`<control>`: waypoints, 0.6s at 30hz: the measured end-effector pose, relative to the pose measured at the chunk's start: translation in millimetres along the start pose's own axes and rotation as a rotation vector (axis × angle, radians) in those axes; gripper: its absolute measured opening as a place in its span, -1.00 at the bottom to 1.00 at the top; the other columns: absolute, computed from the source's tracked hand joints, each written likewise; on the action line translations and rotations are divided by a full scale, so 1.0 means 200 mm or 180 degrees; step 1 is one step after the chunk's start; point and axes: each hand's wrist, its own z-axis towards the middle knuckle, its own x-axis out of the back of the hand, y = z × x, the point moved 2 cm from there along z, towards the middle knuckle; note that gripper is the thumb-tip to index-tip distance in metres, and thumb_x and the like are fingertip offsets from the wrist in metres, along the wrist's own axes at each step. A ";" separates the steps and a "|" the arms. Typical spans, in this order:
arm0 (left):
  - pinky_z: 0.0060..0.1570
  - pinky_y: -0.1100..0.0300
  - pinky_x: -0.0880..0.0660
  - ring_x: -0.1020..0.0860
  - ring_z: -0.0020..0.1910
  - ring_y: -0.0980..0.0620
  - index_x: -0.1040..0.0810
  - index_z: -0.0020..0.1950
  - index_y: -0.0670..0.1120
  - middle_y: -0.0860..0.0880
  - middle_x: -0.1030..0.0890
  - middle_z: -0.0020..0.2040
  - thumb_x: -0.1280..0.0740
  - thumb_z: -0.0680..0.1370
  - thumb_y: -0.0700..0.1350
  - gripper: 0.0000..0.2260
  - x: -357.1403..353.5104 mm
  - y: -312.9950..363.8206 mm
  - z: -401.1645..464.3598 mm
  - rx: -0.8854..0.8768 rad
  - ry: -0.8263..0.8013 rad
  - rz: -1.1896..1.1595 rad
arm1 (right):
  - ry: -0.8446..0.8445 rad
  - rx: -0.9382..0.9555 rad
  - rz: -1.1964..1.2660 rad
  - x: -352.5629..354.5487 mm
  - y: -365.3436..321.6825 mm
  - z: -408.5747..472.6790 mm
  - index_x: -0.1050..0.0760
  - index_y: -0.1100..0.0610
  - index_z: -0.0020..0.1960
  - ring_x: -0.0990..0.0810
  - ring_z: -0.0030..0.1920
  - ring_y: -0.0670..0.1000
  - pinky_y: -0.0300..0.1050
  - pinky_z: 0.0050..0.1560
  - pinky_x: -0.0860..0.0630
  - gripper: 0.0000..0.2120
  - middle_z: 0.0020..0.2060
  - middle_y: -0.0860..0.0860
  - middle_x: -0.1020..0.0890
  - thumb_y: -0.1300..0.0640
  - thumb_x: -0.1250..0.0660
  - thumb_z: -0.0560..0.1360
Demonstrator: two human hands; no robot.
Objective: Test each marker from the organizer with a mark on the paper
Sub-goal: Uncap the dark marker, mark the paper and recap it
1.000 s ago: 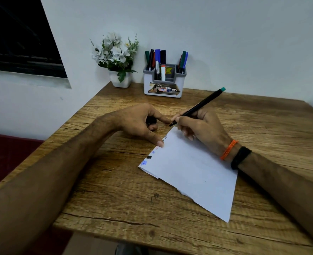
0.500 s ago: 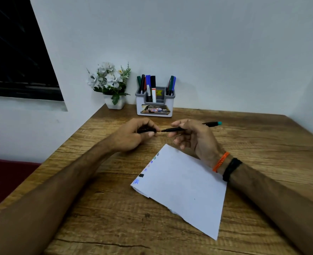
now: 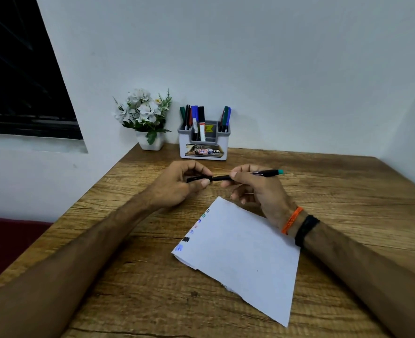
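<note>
My right hand [image 3: 257,189] grips a thin black marker [image 3: 265,172] with a teal end, held level above the wooden table. My left hand [image 3: 179,185] pinches its black cap [image 3: 198,178], which sits against the marker's tip end. Below the hands lies a white sheet of paper [image 3: 245,252] with several coloured test marks [image 3: 194,230] down its left edge. At the back, against the wall, stands a grey-and-white organizer [image 3: 203,148] with several markers [image 3: 196,118] upright in it.
A small white pot of white flowers [image 3: 144,118] stands left of the organizer. The table [image 3: 347,203] meets the wall at the back and right. Its left edge drops off to a dark red surface [image 3: 9,240]. A dark window [image 3: 14,69] is at upper left.
My right hand lifted the marker off the paper's top corner and turned it level. My left hand left the paper and brought the cap to the marker's tip.
</note>
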 end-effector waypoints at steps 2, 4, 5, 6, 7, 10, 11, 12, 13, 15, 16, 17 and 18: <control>-0.04 0.13 -0.60 -0.63 -0.09 0.00 -0.61 -0.01 -0.02 -0.08 -0.67 -0.03 -0.41 0.51 -0.22 -0.87 -0.01 0.01 -0.01 -0.0049 -0.0028 -0.0008 | -0.0038 0.0059 -0.0087 -0.01 0.00 -0.01 -0.54 0.16 -0.06 -0.56 -0.44 -0.04 -0.24 -0.43 -0.40 -0.94 -0.17 0.14 -0.74 0.18 -0.40 0.52; -0.03 0.07 -0.60 -0.63 -0.05 -0.08 -0.62 -0.01 -0.02 -0.10 -0.67 -0.03 -0.41 0.50 -0.23 -0.87 -0.01 0.01 -0.01 -0.0099 -0.0032 -0.0043 | -0.0013 0.0148 -0.0179 -0.01 0.01 -0.01 -0.60 0.20 -0.04 -0.53 -0.47 -0.04 -0.22 -0.43 -0.40 -0.85 -0.23 0.11 -0.72 0.14 -0.47 0.47; -0.05 0.07 -0.60 -0.63 -0.08 -0.07 -0.62 -0.01 -0.02 -0.10 -0.68 -0.03 -0.41 0.50 -0.23 -0.86 0.00 0.01 -0.01 -0.0131 -0.0035 -0.0062 | 0.0013 0.0203 -0.0237 0.00 0.02 -0.01 -0.63 0.22 -0.03 -0.50 -0.48 -0.05 -0.23 -0.45 -0.39 -0.82 -0.29 0.07 -0.69 0.12 -0.49 0.45; -0.08 0.10 -0.58 -0.62 -0.12 -0.02 -0.63 -0.02 -0.02 -0.09 -0.68 -0.05 -0.41 0.50 -0.24 -0.86 0.00 0.01 -0.01 -0.0159 -0.0035 -0.0076 | 0.0025 0.0245 -0.0264 0.00 0.02 -0.01 -0.65 0.21 -0.04 -0.46 -0.49 -0.05 -0.23 -0.46 -0.37 -0.82 -0.35 0.04 -0.65 0.12 -0.50 0.44; -0.10 0.13 -0.56 -0.61 -0.16 0.04 -0.63 -0.01 -0.02 -0.07 -0.67 -0.06 -0.41 0.50 -0.23 -0.87 0.00 0.01 -0.01 -0.0179 -0.0037 -0.0084 | 0.0023 0.0257 -0.0241 0.01 0.02 0.00 -0.67 0.20 -0.05 -0.44 -0.49 -0.06 -0.24 -0.47 -0.35 -0.85 -0.37 0.02 -0.62 0.12 -0.48 0.46; -0.15 0.16 -0.52 -0.55 -0.23 0.12 -0.63 0.02 -0.09 -0.12 -0.66 -0.06 -0.41 0.51 -0.20 -0.89 0.00 0.01 -0.01 -0.0202 -0.0053 -0.0145 | -0.0051 0.0143 -0.0052 0.02 0.02 0.01 -0.71 0.15 -0.02 -0.46 -0.47 -0.05 -0.26 -0.47 -0.33 -0.84 -0.32 0.05 -0.65 0.18 -0.34 0.55; -0.17 0.18 -0.52 -0.54 -0.24 0.12 -0.62 0.03 -0.11 -0.16 -0.65 -0.05 -0.40 0.50 -0.18 -0.88 0.00 0.02 -0.01 -0.0215 -0.0044 -0.0180 | -0.0068 0.0126 -0.0066 0.02 0.03 0.01 -0.70 0.14 -0.01 -0.48 -0.47 -0.06 -0.26 -0.47 -0.34 -0.84 -0.29 0.06 -0.67 0.19 -0.33 0.56; -0.18 0.19 -0.52 -0.53 -0.26 0.12 -0.62 0.03 -0.13 -0.20 -0.64 -0.05 -0.40 0.50 -0.17 -0.87 0.00 0.02 -0.02 -0.0235 -0.0026 -0.0227 | -0.0078 0.0135 -0.0099 0.02 0.03 0.01 -0.70 0.15 -0.01 -0.50 -0.47 -0.07 -0.27 -0.47 -0.35 -0.86 -0.26 0.07 -0.70 0.19 -0.35 0.55; -0.19 0.19 -0.51 -0.52 -0.26 0.11 -0.61 0.03 -0.14 -0.23 -0.63 -0.06 -0.39 0.50 -0.16 -0.86 0.00 0.02 -0.02 -0.0241 0.0000 -0.0262 | -0.0081 0.0162 -0.0140 0.02 0.03 0.01 -0.68 0.17 -0.01 -0.51 -0.48 -0.07 -0.27 -0.47 -0.36 -0.88 -0.24 0.09 -0.72 0.19 -0.37 0.54; -0.21 0.19 -0.49 -0.50 -0.28 0.11 -0.60 0.02 -0.13 -0.19 -0.61 -0.13 -0.37 0.51 -0.17 -0.89 0.00 0.02 -0.02 -0.0195 0.0025 -0.0257 | -0.0056 0.0231 -0.0229 0.02 0.03 0.01 -0.66 0.19 -0.03 -0.52 -0.48 -0.07 -0.28 -0.46 -0.39 -0.91 -0.21 0.10 -0.73 0.20 -0.40 0.52; -0.22 0.20 -0.48 -0.50 -0.28 0.12 -0.59 0.02 -0.13 -0.13 -0.59 -0.17 -0.36 0.53 -0.18 -0.91 0.00 0.02 -0.02 -0.0160 0.0026 -0.0234 | -0.0045 0.0287 -0.0279 0.02 0.03 0.01 -0.66 0.20 -0.04 -0.51 -0.49 -0.08 -0.27 -0.46 -0.39 -0.92 -0.20 0.10 -0.74 0.21 -0.40 0.52; -0.22 0.21 -0.47 -0.49 -0.28 0.12 -0.57 0.02 -0.12 -0.08 -0.58 -0.19 -0.34 0.55 -0.20 -0.93 0.00 0.01 -0.02 -0.0120 0.0020 -0.0213 | -0.0037 0.0349 -0.0327 0.01 0.04 0.01 -0.65 0.20 -0.04 -0.49 -0.50 -0.08 -0.27 -0.47 -0.39 -0.93 -0.21 0.10 -0.73 0.22 -0.40 0.53; -0.22 0.21 -0.46 -0.48 -0.27 0.11 -0.56 0.03 -0.13 -0.05 -0.56 -0.21 -0.32 0.56 -0.21 -0.93 -0.01 0.01 -0.02 -0.0076 0.0012 -0.0199 | -0.0038 0.0409 -0.0363 0.01 0.04 0.01 -0.63 0.22 -0.04 -0.47 -0.52 -0.08 -0.28 -0.50 -0.39 -0.93 -0.23 0.10 -0.73 0.24 -0.38 0.54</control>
